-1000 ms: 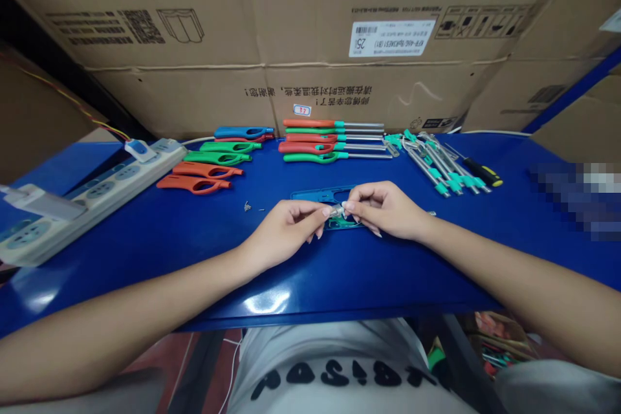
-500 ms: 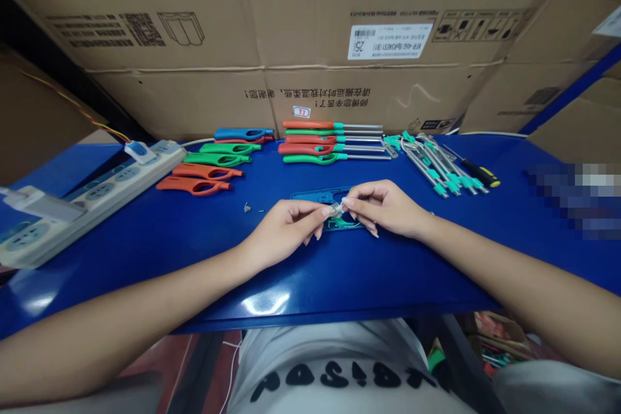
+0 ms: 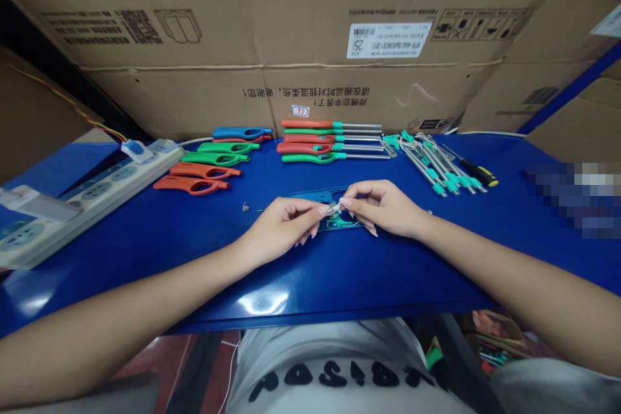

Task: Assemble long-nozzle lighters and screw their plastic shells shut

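Observation:
Between my two hands is a small clear plastic part [image 3: 333,208] with a whitish end. My left hand [image 3: 281,228] pinches its left side between thumb and forefinger. At the other end, the thumb and forefinger of my right hand [image 3: 388,208] close on the whitish tip. Just beneath lies an opened blue lighter handle [image 3: 310,195], its two halves partly covered by my fingers. Some green pieces [image 3: 334,222] and thin wire show in the nearer half. Several tiny screws [image 3: 245,207] lie left of the handle.
Orange, green and blue lighter handles [image 3: 216,158] lie at back left, near a power strip [image 3: 97,200]. Lighters with metal tubes [image 3: 361,147] line the back centre. Several loose tubes with green fittings [image 3: 436,171] and a screwdriver [image 3: 478,171] are at right. A cardboard box [image 3: 194,90] stands behind.
Both hands keep their pinch on the clear part, with only slight finger movement. The whole view has shifted a little.

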A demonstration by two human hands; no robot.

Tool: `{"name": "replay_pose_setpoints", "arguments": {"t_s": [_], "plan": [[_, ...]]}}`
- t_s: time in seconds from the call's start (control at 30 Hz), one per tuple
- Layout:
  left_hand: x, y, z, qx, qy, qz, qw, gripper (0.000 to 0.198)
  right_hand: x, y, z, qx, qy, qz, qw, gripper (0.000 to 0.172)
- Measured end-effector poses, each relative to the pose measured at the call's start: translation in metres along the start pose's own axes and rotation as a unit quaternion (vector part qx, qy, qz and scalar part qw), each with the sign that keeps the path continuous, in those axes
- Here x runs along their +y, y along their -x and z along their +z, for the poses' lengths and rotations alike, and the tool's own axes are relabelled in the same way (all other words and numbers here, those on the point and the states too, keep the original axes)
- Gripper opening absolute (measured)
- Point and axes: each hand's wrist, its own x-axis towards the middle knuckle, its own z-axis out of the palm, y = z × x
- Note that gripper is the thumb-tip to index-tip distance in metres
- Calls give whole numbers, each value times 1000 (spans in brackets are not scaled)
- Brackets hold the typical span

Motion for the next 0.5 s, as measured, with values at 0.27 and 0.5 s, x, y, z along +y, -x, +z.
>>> {"name": "replay_pose_setpoints", "arguments": {"t_s": [0.27, 0.5], "plan": [[3, 4, 4, 12, -26, 7, 1000, 45, 3, 1, 2, 17, 3, -12, 1000, 45], [5, 5, 6, 6, -50, 27, 998, 43, 5, 2, 3, 12, 8, -18, 1000, 40]]}}
